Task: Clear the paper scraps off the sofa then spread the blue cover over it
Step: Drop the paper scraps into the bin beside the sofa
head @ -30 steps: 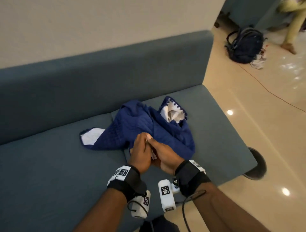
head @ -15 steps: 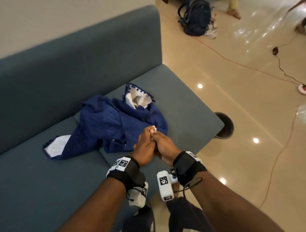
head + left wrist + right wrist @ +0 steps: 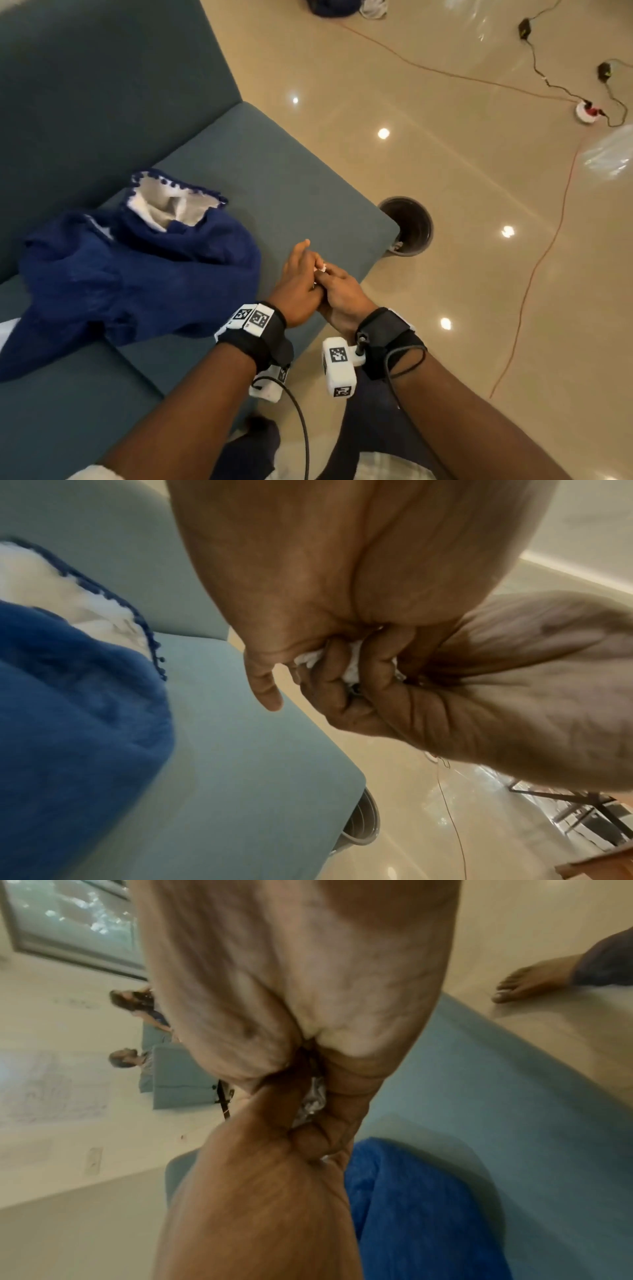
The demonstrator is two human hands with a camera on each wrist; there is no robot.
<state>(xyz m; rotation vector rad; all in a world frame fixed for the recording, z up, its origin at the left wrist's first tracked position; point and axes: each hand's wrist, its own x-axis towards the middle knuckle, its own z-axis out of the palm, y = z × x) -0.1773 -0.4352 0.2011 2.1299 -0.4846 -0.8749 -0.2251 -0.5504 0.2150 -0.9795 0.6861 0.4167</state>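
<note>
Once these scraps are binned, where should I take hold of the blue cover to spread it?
Probably the turned-up corner of the blue cover, where white lining shows inside the bobbled hem. Come from above on its right side: it stands free of the bunched heap, and bare sofa seat lies there.

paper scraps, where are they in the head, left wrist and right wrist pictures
Head: paper scraps show as a white speck between left hand and right hand, centre, above the front edge of the sofa.
Left wrist: paper scraps right of centre, among curled fingers.
Right wrist: paper scraps mid-picture, in the crack between the hands.
Shared landmark: the blue cover, in all three.
</note>
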